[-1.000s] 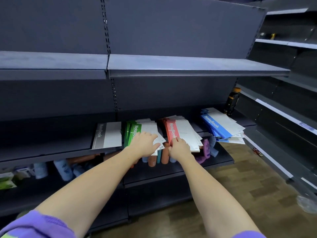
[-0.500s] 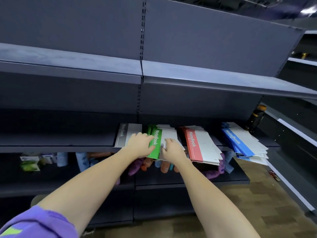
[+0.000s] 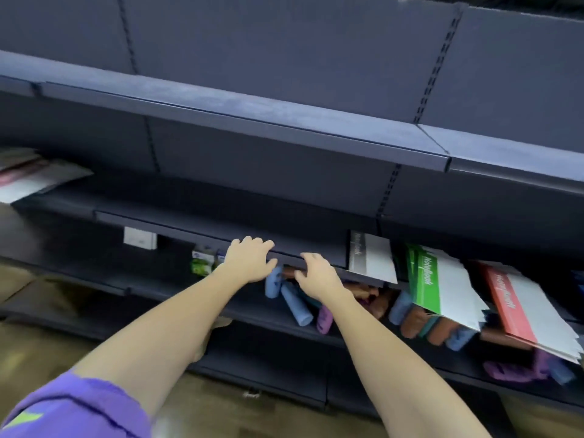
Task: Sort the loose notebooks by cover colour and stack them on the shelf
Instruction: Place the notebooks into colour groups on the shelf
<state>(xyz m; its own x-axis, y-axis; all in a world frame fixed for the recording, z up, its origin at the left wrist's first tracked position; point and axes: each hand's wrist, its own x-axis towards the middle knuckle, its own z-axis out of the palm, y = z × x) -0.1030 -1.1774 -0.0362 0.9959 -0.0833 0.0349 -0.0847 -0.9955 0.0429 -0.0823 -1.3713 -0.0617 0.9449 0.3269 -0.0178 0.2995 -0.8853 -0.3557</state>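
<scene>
Shelf (image 3: 221, 229): dark matt metal, smooth. Notebooks (image 3: 442, 279): smooth paper covers, slight sheen. Floor (image 3: 31, 349): wood-look planks. Sleeve (image 3: 72, 406): purple cloth.

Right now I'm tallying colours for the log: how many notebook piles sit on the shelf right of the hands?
3: grey notebook pile nearest the right hand, green notebook pile beside it, red notebook pile farthest right. More may lie past the frame's right edge.

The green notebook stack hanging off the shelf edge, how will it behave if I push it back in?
The green notebook stack looks fanned and tilted over the shelf lip, so a one-sided push would probably skew it further. The covers seem smooth, so the top ones may slide. The thin notebooks will likely flex, so squaring them with both hands seems safer.
</scene>
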